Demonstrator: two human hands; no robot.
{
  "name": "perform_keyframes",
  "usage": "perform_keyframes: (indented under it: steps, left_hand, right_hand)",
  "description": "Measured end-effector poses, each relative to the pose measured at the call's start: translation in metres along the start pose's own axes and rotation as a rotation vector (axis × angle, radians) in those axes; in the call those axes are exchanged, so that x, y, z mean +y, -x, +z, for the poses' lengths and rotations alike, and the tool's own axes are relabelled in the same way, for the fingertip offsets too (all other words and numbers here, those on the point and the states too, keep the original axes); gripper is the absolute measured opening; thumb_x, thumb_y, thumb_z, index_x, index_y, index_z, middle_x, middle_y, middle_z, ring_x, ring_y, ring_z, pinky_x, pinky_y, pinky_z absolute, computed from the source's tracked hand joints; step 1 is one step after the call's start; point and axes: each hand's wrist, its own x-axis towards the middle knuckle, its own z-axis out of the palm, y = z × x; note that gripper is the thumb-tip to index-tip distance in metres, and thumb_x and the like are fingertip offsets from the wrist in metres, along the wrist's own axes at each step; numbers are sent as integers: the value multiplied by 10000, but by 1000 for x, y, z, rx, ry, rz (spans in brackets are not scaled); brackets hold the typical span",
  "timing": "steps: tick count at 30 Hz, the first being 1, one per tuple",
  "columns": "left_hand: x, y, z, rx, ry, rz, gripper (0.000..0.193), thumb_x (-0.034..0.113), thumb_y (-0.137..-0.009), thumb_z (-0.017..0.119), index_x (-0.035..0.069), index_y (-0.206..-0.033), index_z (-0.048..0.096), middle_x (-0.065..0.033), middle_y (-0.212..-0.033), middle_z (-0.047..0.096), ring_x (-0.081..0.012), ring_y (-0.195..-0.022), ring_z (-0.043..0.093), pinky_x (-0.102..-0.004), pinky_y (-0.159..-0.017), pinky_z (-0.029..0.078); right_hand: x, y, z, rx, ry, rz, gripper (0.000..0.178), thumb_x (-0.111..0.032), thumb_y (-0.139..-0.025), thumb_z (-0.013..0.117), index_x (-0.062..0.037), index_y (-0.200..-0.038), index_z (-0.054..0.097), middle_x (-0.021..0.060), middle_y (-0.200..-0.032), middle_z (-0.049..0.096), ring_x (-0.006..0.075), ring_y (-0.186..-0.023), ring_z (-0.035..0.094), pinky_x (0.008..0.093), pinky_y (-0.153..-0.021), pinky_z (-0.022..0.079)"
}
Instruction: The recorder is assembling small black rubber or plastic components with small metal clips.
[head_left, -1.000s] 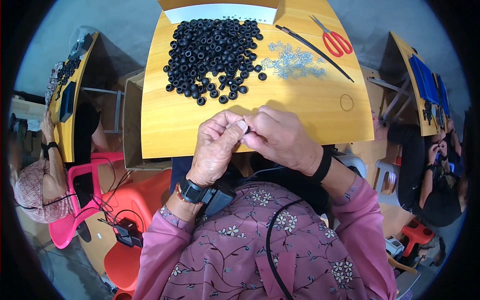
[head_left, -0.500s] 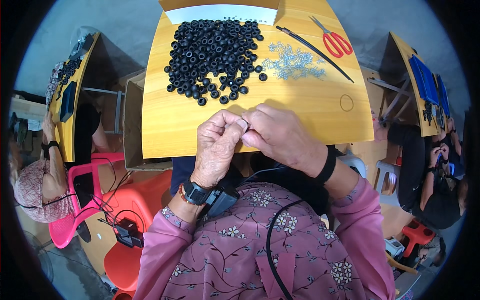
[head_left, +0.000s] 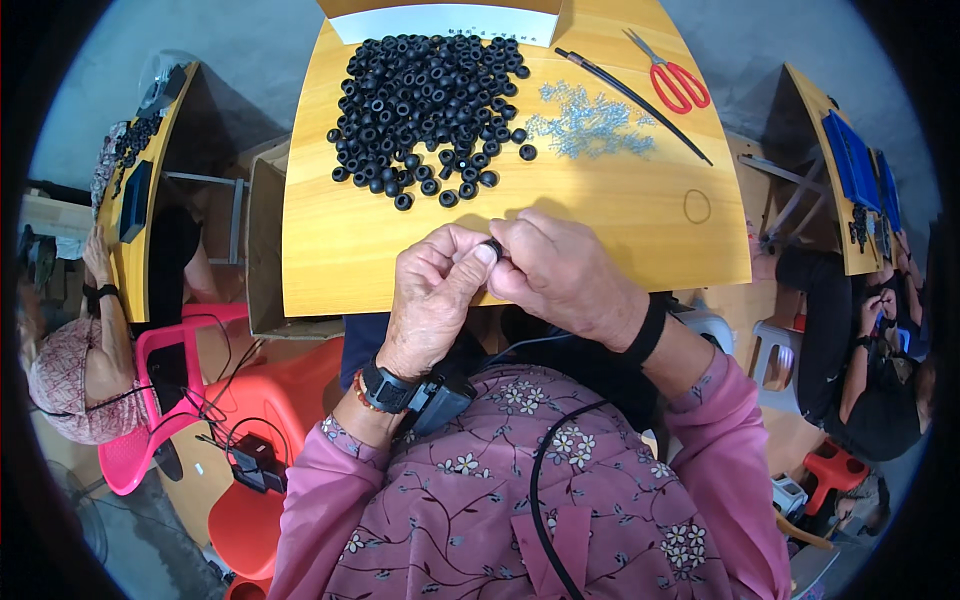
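Note:
Just over the near edge of the table, both my hands meet with their fingertips pressed together. Between thumb and fingers, my left hand (head_left: 432,290) pinches a small black bead (head_left: 493,247), of which only a part shows. My right hand (head_left: 565,272) is closed against the same spot; what its fingers grip is hidden. Beyond them lies a heap of round black beads with holes (head_left: 425,110). A scatter of tiny silvery pieces (head_left: 590,122) is spread to the right of the heap.
On the wooden table (head_left: 600,215) are red-handled scissors (head_left: 672,80), a thin black rod (head_left: 640,105) and a loose thin band (head_left: 697,206). An open box (head_left: 450,22) stands at the far edge. Other people sit at tables on both sides. A red chair (head_left: 270,420) is at my left.
My hands stay nearly in place while the fingers shift slightly. More of the black bead now shows between the fingertips. The view has moved a little.

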Motion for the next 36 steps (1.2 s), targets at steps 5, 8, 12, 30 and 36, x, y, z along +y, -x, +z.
perform_keyframes:
  steps: [5,8,12,30,36]
  left_hand:
    - [-2,1,8,82,4,63,113,91,-995,593,-18,-1006,620,-7,-859,646,-48,-725,556,-198,-657,463]
    - [-5,2,9,110,-20,68,99,72,-997,578,-17,-998,620,-1,-851,639,-33,-717,537,-186,-635,451]
    - [-4,1,8,112,-33,67,94,61,-994,572,-23,-1003,614,-12,-871,647,-45,-736,553,-192,-661,464]
    - [-1,0,3,102,231,-41,82,62,-972,604,-13,-976,636,-16,-859,655,-50,-721,565,-197,-662,470]
    - [-2,0,8,129,114,22,86,45,-975,590,-28,-979,636,-23,-863,656,-54,-745,572,-199,-684,479]
  right_hand:
    - [0,-2,4,-19,26,14,167,-120,-829,664,-38,-890,532,118,-780,540,309,-676,607,422,-591,499]
    - [0,-1,6,-33,42,3,176,-126,-829,668,-34,-896,535,119,-782,548,309,-677,609,419,-597,503]
    - [-2,-2,8,-9,22,12,184,-126,-829,675,-29,-902,537,128,-783,558,318,-688,614,415,-610,509]
    - [2,-8,2,-98,16,31,182,-148,-836,662,-32,-885,531,127,-790,565,322,-722,619,428,-625,505]
    - [-4,-4,13,-21,34,31,189,-128,-821,684,-37,-858,522,127,-781,560,317,-701,609,419,-621,502]
